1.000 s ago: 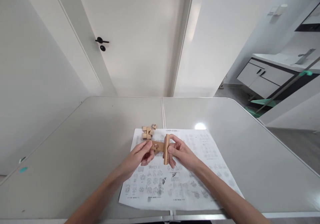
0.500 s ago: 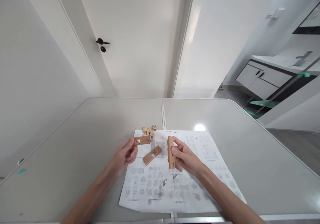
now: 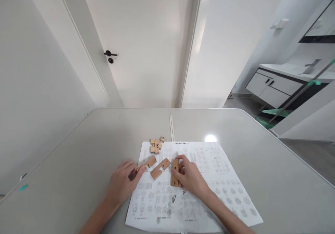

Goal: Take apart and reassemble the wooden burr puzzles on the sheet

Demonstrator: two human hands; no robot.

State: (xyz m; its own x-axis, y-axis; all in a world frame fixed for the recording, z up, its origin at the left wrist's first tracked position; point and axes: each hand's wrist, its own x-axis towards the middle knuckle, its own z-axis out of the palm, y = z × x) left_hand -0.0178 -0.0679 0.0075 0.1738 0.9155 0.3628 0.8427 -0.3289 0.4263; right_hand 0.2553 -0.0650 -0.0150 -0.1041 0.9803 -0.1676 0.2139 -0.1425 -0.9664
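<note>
Three notched wooden puzzle bars lie on a printed paper sheet [image 3: 209,178] on the grey table [image 3: 78,164]. My left hand [image 3: 123,185] rests low on the table, its fingertips pinching the near end of the left bar [image 3: 148,163]. The middle bar [image 3: 160,168] lies free between my hands. My right hand [image 3: 190,178] grips the right bar [image 3: 175,172], which lies on the sheet pointing away from me. A small cluster of assembled wooden pieces [image 3: 156,145] sits at the sheet's far left corner.
The table has a seam [image 3: 170,126] down its middle and a rounded far right corner. A white door with a black handle [image 3: 110,54] stands behind it. A cabinet with a sink [image 3: 277,84] and a green mop [image 3: 272,113] are at the right.
Both hands have come down from above the sheet. The joined bars came apart: one dropped to the sheet, and the two held bars now lie on the paper.
</note>
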